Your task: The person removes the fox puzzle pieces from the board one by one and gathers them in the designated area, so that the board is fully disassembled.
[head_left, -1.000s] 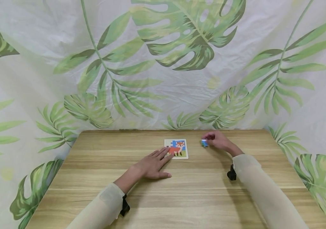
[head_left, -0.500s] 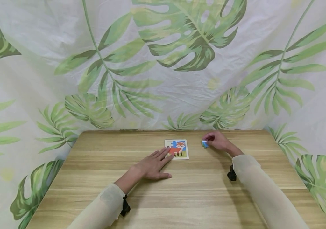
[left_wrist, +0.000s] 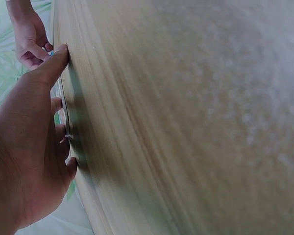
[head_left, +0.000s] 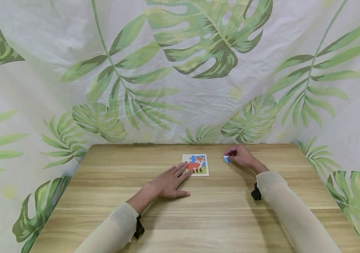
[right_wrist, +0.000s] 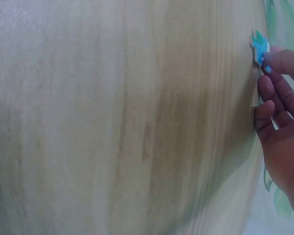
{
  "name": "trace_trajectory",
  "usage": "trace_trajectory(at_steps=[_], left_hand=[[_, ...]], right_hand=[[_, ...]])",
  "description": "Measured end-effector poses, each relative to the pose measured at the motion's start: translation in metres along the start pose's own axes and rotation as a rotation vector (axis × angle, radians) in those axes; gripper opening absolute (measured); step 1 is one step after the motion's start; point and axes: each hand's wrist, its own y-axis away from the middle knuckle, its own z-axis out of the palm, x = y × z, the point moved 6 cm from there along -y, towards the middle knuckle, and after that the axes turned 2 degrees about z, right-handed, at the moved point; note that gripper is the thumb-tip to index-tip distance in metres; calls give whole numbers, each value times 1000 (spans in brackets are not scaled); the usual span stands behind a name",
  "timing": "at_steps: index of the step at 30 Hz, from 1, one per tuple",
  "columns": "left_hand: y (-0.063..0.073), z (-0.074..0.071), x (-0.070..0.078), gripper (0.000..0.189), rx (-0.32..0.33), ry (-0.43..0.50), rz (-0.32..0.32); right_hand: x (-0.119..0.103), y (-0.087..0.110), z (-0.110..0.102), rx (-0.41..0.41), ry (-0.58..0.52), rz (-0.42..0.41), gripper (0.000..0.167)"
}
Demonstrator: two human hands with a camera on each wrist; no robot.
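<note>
Left hand [head_left: 167, 183] lies flat on the wooden table [head_left: 199, 218], fingers straight and slightly spread, fingertips [head_left: 184, 169] touching the near-left corner of the fox puzzle board [head_left: 195, 164]; nothing gripped. Farther back and to the right, right hand [head_left: 241, 156] has curled fingers pinching a small blue puzzle piece [head_left: 226, 159] at the tabletop, apart from the board. Right wrist view shows the piece [right_wrist: 259, 48] held on edge between fingertips [right_wrist: 279, 61]. Board: square, pale border, orange fox on blue and green, lying flat near the table's far centre. Leaf-print cloth [head_left: 180, 70] hangs behind.
</note>
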Motion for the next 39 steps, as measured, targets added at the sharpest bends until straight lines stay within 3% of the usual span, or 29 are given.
trace_trajectory(at_steps=[20,39], left_hand=[[0,2,0,91,10,50,10],[2,-1,0,91,24,67,9]], right_hand=[[0,3,0,6,-18,-9,14],[-43,-16,18,-9,31,-129,24]])
